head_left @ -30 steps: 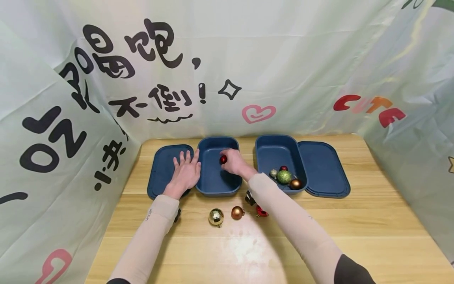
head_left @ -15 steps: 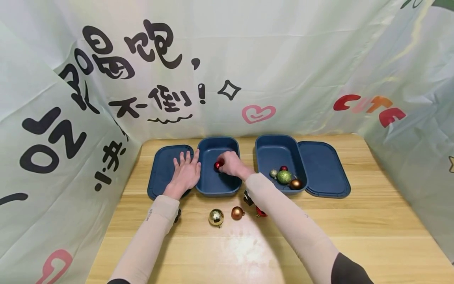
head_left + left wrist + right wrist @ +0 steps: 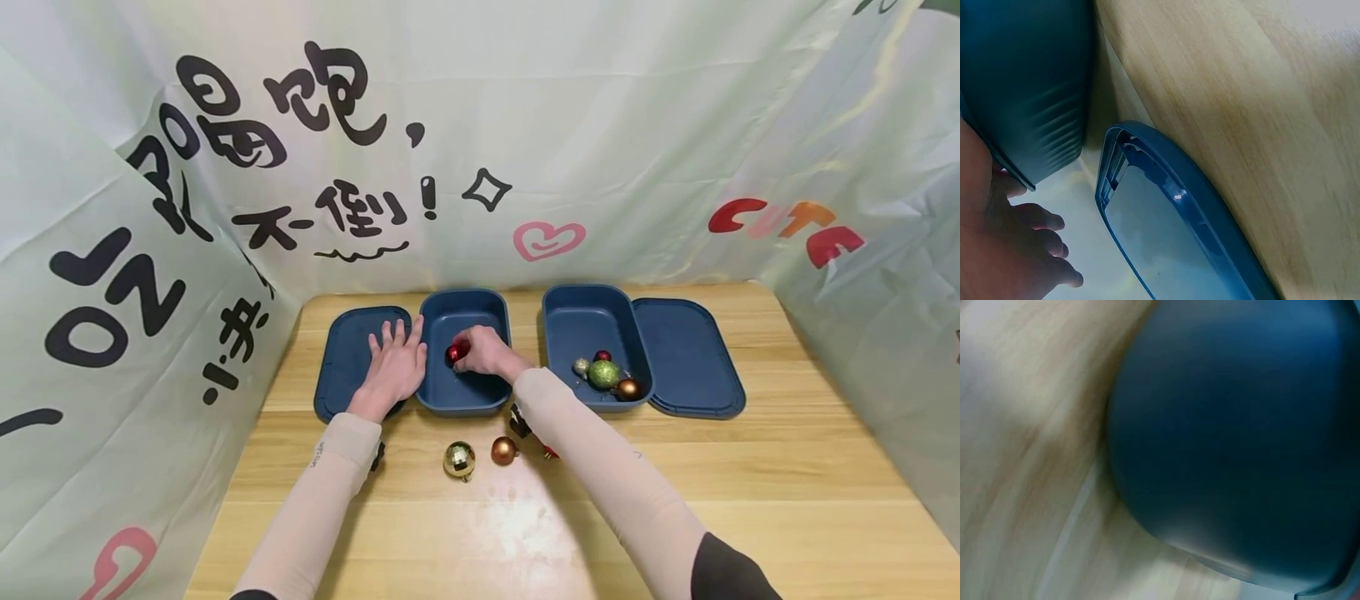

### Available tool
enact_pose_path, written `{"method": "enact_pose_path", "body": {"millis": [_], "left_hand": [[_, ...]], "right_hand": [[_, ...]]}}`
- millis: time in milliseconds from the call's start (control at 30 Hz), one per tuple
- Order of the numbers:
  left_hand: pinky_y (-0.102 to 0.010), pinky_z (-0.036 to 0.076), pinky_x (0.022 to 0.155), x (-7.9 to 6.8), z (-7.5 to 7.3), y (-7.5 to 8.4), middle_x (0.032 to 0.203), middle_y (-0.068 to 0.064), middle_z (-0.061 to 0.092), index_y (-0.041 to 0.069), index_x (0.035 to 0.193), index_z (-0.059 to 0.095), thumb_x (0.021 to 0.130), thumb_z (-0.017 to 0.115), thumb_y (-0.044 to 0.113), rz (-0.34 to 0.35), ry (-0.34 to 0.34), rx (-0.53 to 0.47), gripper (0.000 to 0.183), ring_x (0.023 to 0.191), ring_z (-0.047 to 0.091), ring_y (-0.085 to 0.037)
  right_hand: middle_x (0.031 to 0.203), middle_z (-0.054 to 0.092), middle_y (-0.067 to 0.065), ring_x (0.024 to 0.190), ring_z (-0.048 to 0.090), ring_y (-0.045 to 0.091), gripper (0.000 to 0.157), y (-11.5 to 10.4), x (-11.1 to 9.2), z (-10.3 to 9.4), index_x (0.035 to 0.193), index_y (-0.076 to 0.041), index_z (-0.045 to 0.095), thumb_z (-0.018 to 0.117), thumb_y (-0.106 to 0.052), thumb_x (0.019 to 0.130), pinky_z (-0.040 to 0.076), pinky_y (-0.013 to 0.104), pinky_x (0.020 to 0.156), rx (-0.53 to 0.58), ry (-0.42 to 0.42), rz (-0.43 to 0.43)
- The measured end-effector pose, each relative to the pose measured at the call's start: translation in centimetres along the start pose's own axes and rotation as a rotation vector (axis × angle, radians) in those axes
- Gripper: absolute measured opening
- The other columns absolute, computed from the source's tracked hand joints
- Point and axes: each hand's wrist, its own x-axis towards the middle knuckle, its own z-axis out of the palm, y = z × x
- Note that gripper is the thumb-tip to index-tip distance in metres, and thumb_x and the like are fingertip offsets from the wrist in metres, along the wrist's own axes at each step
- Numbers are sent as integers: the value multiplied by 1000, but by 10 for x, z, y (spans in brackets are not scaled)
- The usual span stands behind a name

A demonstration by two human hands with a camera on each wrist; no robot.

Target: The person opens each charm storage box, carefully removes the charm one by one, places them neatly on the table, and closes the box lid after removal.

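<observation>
My right hand [image 3: 486,352] reaches into the left blue box [image 3: 465,411] and pinches a shiny red Christmas ball [image 3: 453,355] low inside it. My left hand [image 3: 392,369], fingers spread, lies along that box's left rim, over the edge of a blue lid [image 3: 347,358]. In the left wrist view, the thumb of the left hand [image 3: 1004,231] is at the rim of the box [image 3: 1029,81], with the lid [image 3: 1166,219] beneath. Only the outer wall of the box [image 3: 1229,444] fills the right wrist view; the right hand's fingers are hidden there.
Right blue box [image 3: 585,321] holds a green glitter ball [image 3: 603,375], a bronze ball [image 3: 628,389] and smaller red and silver ones. Another lid [image 3: 690,358] lies beside it. In front are a gold ball [image 3: 459,459], a copper ball [image 3: 503,451] and a red ball partly behind the right sleeve.
My right hand has shifted left and slightly toward me inside the left box, carrying the red Christmas ball with it. The left hand has stayed in place.
</observation>
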Motion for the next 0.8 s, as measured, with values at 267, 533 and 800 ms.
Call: {"method": "enact_pose_path", "body": {"millis": [267, 533, 800], "left_hand": [[-75, 7, 125, -1, -2, 2, 171, -31, 22, 16, 172, 13, 116, 31, 33, -3, 0, -7, 61, 160, 11, -55], [-76, 7, 125, 0, -3, 3, 171, -32, 22, 15, 172, 13, 116, 31, 32, 1, -4, -2, 61, 160, 11, -56], [-76, 8, 125, 0, -2, 1, 171, -32, 23, 16, 172, 14, 116, 32, 33, -8, -8, 7, 61, 160, 11, -55]], "right_hand": [[110, 79, 11, 99, 71, 22, 42, 2, 4, 5, 121, -3, 77, 90, -18, 84, 58, 34, 93, 36, 2, 7], [104, 79, 9, 92, 70, 19, 38, 1, 1, 0, 118, -5, 78, 89, -19, 85, 58, 33, 88, 57, 18, -17], [98, 78, 8, 80, 69, 13, 36, -3, -14, -17, 117, -5, 77, 88, -17, 85, 56, 24, 77, 115, 52, -86]]}}
